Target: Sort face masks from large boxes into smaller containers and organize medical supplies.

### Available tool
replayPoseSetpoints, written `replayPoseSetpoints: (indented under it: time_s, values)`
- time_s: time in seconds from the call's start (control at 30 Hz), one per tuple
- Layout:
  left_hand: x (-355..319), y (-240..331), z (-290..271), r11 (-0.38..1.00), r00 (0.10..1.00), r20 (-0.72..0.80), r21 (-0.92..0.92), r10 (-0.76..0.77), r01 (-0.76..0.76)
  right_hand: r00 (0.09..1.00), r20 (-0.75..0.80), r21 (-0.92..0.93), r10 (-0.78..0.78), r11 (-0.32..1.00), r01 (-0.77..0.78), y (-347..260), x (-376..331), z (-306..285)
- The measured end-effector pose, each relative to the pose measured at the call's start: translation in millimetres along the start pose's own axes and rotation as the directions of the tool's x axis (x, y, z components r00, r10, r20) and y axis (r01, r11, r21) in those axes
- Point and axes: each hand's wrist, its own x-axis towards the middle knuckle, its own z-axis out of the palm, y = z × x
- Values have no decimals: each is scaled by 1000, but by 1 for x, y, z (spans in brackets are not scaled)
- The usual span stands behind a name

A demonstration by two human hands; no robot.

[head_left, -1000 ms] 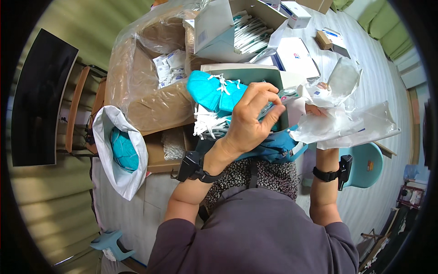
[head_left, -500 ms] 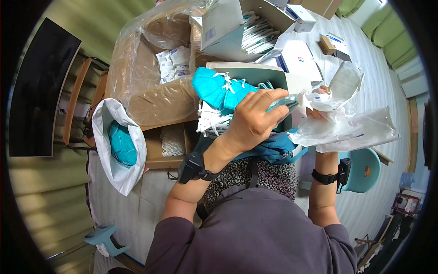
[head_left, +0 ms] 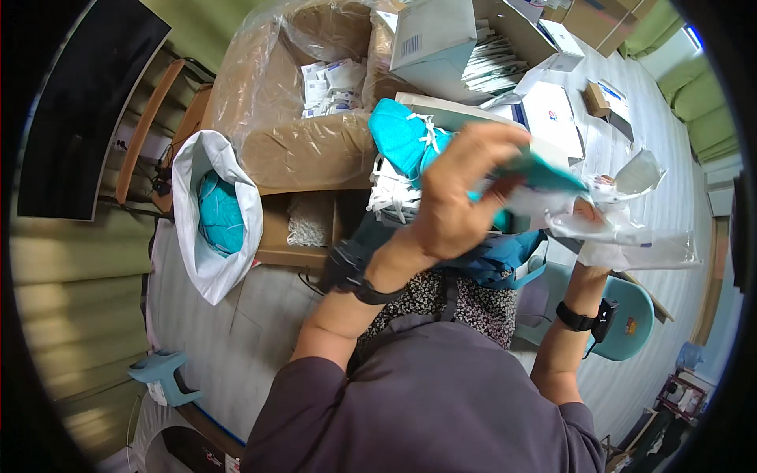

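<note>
Above the lap, the left hand (head_left: 457, 197) is pinching a teal mask (head_left: 540, 173) while the right hand (head_left: 587, 213) is gripping a clear plastic bag (head_left: 623, 232), seemingly keeping its mouth accessible.

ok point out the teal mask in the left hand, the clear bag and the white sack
teal mask (head_left: 544, 175), head view, its flat folded face
clear bag (head_left: 631, 240), head view, crumpled middle
white sack (head_left: 195, 165), head view, upper rim
</note>
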Motion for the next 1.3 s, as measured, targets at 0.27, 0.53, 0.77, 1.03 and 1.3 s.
replayPoseSetpoints:
  time_s: [0.27,0.53,0.77,1.03,1.3]
  values:
    - [24,-46,-44,943,904,-322,-266,-281,199,992,122,42,21,999,-27,-25,4,4]
    - [29,-66,-73,904,671,-644,-416,-367,95,971,234,47,45,997,-58,-50,18,11]
    - [16,-83,-88,765,755,-173,18,-632,644,977,212,22,36,999,-41,-48,32,29]
    - [19,-56,-49,952,874,383,52,-297,301,996,88,-178,2,984,14,-5,49,67]
    - [12,-35,-9,966,931,348,-181,-113,185,984,-154,-608,-93,794,-20,118,78,114]
